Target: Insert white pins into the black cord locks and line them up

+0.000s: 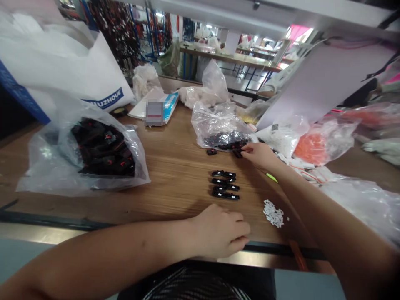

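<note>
My right hand [258, 155] reaches to the mouth of a clear bag of small black parts [218, 125], its fingers pinched on black pieces at the pile's edge. One loose black part [211, 152] lies just left of that hand. Several black parts [225, 185] lie in short rows on the wooden table [175, 166] between my hands. My left hand [220, 231] rests near the table's front edge with its fingers curled in; what they hold, if anything, is hidden. A little heap of tiny white pieces [273, 213] lies to its right.
A big clear bag of black and red parts [100, 148] sits at the left. A white bag with blue print [62, 66] stands behind it. Bags with orange parts [312, 146] and white parts [278, 135] crowd the right. A booklet [156, 109] lies at the back.
</note>
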The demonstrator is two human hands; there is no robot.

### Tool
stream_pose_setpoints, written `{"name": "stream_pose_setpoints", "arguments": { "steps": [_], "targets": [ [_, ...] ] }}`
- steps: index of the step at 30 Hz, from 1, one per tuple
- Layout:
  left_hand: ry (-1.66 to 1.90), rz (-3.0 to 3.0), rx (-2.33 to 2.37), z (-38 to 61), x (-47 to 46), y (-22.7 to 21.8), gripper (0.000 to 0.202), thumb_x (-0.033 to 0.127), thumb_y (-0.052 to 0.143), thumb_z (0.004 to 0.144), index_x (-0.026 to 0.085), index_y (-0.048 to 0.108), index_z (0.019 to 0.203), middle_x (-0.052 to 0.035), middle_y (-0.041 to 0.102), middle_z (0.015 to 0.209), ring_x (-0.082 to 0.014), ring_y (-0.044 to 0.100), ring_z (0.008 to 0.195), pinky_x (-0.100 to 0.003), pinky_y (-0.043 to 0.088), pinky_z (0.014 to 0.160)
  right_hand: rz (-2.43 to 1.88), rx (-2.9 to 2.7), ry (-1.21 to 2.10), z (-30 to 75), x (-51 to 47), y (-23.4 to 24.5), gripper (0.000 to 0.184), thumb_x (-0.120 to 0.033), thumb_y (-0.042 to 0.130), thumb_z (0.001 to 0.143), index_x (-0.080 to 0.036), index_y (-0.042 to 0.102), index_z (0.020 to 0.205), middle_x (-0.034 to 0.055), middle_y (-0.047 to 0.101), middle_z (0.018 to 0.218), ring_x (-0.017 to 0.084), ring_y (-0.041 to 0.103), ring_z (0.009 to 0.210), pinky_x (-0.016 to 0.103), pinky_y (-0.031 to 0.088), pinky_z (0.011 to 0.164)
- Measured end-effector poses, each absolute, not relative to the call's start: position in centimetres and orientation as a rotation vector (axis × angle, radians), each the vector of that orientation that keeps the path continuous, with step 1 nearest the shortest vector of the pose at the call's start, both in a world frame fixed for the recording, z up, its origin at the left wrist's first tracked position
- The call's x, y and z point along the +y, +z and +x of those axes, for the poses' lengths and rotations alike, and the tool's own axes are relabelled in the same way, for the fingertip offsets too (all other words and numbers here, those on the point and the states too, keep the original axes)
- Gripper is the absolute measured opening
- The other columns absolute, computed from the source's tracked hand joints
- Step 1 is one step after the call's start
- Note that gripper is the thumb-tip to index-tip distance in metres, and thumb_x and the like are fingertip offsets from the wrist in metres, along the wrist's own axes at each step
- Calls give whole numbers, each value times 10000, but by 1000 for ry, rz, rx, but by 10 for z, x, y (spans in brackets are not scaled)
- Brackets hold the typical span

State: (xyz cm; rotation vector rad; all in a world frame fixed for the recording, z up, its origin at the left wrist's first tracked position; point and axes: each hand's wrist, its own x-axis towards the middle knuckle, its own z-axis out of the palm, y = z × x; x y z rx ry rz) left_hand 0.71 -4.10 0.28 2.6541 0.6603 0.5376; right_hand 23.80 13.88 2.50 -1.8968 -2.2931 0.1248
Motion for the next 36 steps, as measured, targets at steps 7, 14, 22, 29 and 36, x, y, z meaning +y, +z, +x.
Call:
{"name": "stream_pose_setpoints", "arguments": {
  "steps": [7,14,22,29,36],
  "targets": [
    [663,2569,700,6,-36,7,131,214,523,961,189,651,972,-22,654,974,-173,631,878,-294,521,720,-1824,-2271,224,242,81,39,279,-322,618,794,-219,773,1000,33,779,928,217,698,771,310,506,702],
    [917,2358,888,3,-31,9,355,134,566,912,234,521,1250,-59,535,1314,-229,561,1169,-376,574,835,-1557,-1897,1115,245,8,57,380,-470,683,801,-217,753,1075,60,769,991,208,690,854,344,544,767],
    [993,2237,813,3,-29,8,416,167,620,900,262,485,1282,-63,537,1311,-230,589,1149,-403,577,874,-1403,-1777,1499,236,-30,55,314,-441,672,860,-226,749,1076,31,742,973,162,647,853,313,507,816],
    [971,2015,807,3,-37,14,357,233,679,808,206,552,1140,-51,633,1064,-161,652,783,-283,562,627,-1425,-1645,1234,218,-59,42,377,-409,659,881,-229,685,1212,27,726,894,181,669,855,338,532,831],
    [843,1718,763,7,-43,19,200,265,652,882,185,655,1065,-31,720,902,-145,660,733,-274,548,672,-1451,-1752,552,197,-102,13,419,-271,661,874,-277,623,1291,63,742,1057,215,695,926,387,552,863]
  ]
}}
